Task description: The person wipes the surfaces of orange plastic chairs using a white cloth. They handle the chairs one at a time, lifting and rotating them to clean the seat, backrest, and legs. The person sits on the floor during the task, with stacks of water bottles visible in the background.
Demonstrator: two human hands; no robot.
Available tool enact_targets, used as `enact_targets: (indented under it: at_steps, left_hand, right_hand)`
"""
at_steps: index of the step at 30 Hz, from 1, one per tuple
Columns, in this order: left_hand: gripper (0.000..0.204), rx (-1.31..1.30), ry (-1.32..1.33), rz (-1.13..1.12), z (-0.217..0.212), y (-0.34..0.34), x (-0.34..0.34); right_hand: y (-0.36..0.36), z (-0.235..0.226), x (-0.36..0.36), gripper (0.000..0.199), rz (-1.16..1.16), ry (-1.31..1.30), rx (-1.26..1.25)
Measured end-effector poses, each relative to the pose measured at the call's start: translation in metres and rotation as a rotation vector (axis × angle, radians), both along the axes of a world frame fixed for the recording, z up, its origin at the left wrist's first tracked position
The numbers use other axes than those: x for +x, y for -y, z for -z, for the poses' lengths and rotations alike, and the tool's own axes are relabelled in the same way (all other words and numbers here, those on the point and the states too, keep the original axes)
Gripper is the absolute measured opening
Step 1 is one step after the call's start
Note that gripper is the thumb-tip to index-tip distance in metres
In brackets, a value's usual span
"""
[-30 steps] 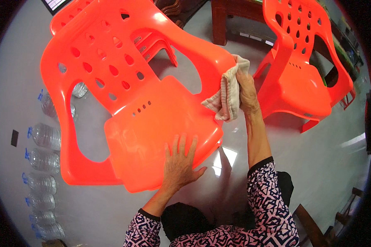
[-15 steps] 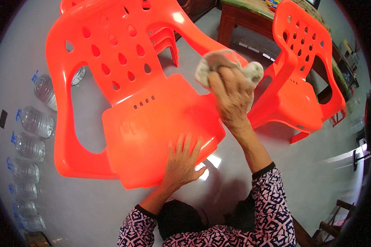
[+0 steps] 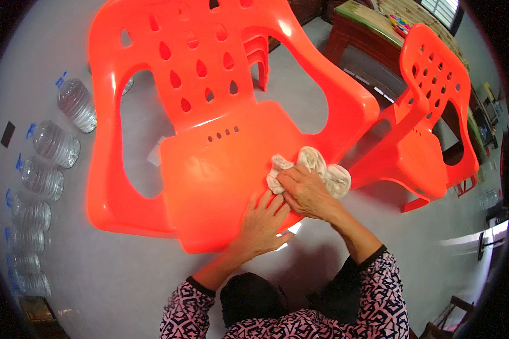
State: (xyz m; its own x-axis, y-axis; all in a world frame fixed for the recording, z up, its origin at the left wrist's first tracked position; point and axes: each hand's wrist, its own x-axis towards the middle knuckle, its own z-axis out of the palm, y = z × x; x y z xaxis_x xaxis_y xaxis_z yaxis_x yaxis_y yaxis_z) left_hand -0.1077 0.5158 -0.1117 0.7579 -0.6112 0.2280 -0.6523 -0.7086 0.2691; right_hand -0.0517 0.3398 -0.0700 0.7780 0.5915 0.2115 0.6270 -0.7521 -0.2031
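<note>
An orange-red plastic armchair (image 3: 226,169) with drop-shaped holes in its back stands right in front of me. My left hand (image 3: 261,226) lies flat on the front part of its seat, fingers spread, holding nothing. Close beside it, at the seat's right front corner, my right hand (image 3: 310,195) grips a crumpled whitish cloth (image 3: 316,161) and presses it onto the plastic. Part of the cloth hangs out past the seat's right edge. The fingertips of my left hand nearly touch the right hand.
A second orange-red chair (image 3: 421,161) stands to the right, near this chair's right armrest. Behind it is a wooden table (image 3: 359,25) with a green edge. Several clear water jugs (image 3: 56,144) with blue handles line the grey floor (image 3: 119,271) at left.
My right hand has brought the cloth from the right armrest down and nearer to the seat's front right corner. My left hand remains on the seat. The view has shifted slightly.
</note>
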Motion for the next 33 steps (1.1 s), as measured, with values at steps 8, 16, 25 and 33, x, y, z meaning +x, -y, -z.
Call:
enact_targets:
  at_steps: [8, 16, 25, 33]
  left_hand:
    - [0.086, 0.001, -0.032, -0.255, -0.016, -0.053, -0.01]
    - [0.082, -0.08, -0.061, -0.231, -0.018, -0.056, -0.01]
    - [0.062, -0.44, -0.01, -0.217, -0.02, -0.061, -0.011]
    - [0.044, -0.582, 0.145, -0.231, -0.008, -0.076, -0.013]
  right_hand:
    - [-0.003, 0.015, 0.077, 0.029, -0.057, 0.2, -0.223]
    - [-0.053, 0.044, 0.182, 0.032, 0.375, 0.181, -0.008]
    - [-0.121, 0.052, 0.105, 0.043, 0.0, 0.143, 0.057]
    - [-0.066, -0.007, 0.068, 0.046, -0.557, -0.243, -0.087]
